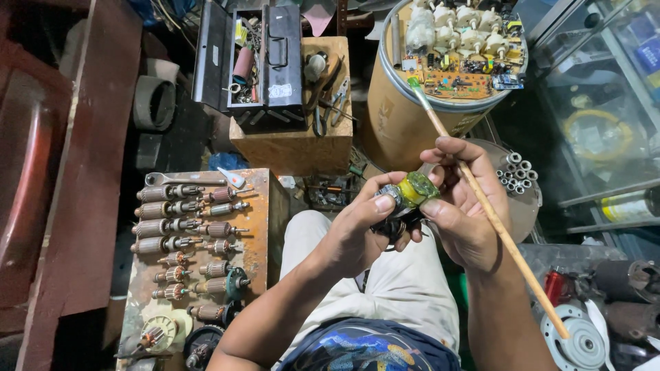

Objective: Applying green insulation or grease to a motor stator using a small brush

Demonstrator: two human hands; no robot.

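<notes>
Left hand [357,237] fingers clamp the green-coated armature [411,191]; right hand [462,213] fingers pinch a brush [481,199] pointing to eleven o'clock, mid-varnishing; rotating comes next, probably.

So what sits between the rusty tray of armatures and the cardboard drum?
In the head view, a wooden box stands between the tray and the drum, carrying an open black toolbox and pliers.

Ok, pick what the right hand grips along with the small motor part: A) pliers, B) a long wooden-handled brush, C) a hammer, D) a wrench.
B: the right hand grips a long wooden-handled brush with a green-tipped end, slanting across its palm beside the small motor part, which the left hand also grips.
</notes>
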